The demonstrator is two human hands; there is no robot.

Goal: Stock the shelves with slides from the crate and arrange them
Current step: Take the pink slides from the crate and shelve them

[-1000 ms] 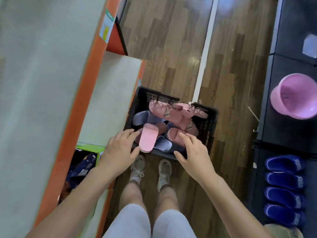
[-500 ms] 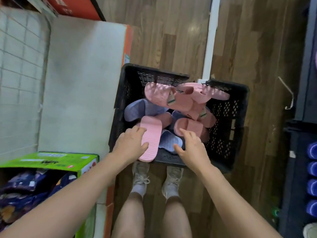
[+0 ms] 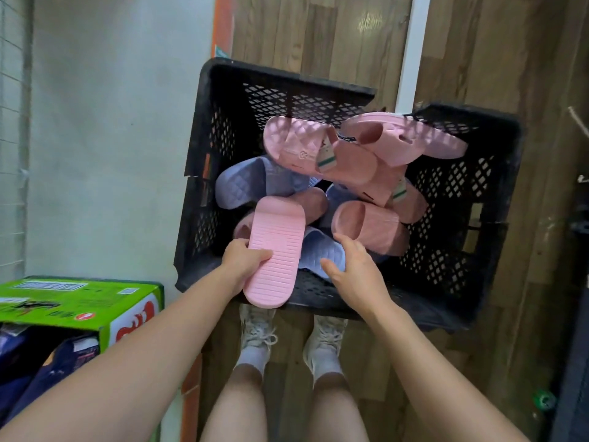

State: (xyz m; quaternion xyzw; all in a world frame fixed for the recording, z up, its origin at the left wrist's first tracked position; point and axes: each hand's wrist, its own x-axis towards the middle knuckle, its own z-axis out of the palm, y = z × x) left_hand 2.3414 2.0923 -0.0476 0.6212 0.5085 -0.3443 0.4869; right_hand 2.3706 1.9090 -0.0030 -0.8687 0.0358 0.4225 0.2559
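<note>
Pink slide, sole up: our left hand grips it. Our right hand spreads loose over the crate.

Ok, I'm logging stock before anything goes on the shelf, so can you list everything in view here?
crate: one, black, on the floor by the feet.
pink slides: at least five, piled loose in the crate.
held pink slide: one, sole up, over the crate's near rim.
lavender slides: at least two, under the pink ones.
shelf: one, pale with an orange edge, left of the crate.
green box: one, lower left, open.
dark blue packs: several, inside the green box.
floor: brown wood.
white strip: one, on the floor beyond the crate.
sneakers: two, white, below the crate.
left hand: grips the held pink slide.
right hand: open, fingers at a lavender slide.
</note>
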